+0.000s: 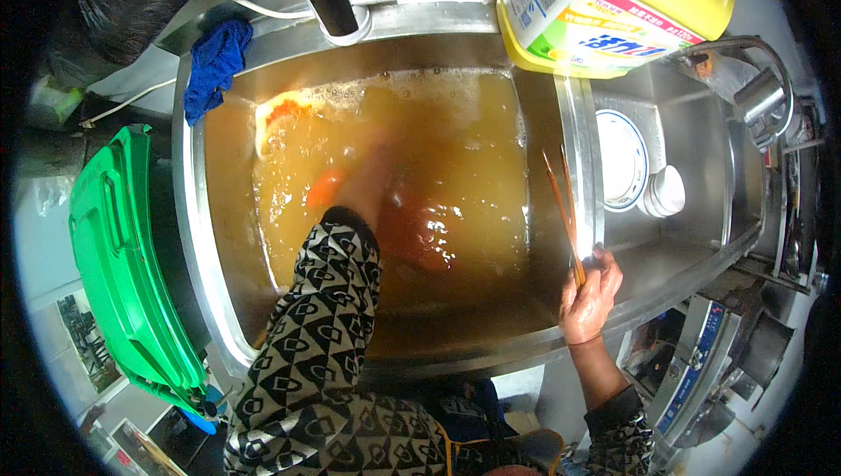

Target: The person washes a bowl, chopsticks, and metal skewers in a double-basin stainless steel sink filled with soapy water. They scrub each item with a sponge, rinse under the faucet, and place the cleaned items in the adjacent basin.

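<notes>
My right hand (pixel 590 298) is closed around a pair of brown chopsticks (pixel 566 213), tips pointing up, over the rim between two basins of a stainless steel sink (pixel 579 121). My left forearm reaches into cloudy brown water (pixel 486 213) in the large basin; the hand is beneath the surface, so its fingers and anything in them are hidden. Beside that forearm an orange-red thing (pixel 325 187) shows in the water. A larger dark red shape lies blurred to the right of the arm. Reddish-orange residue (pixel 289 111) floats or rests at the basin's far left corner.
A yellow-capped detergent jug (pixel 604 23) stands at the far rim. White plates (pixel 617 161) and stacked white bowls (pixel 667 190) sit in the right basin, below a metal faucet (pixel 765 98). A blue cloth (pixel 217 65) hangs on the left rim, near a green bin lid (pixel 118 259).
</notes>
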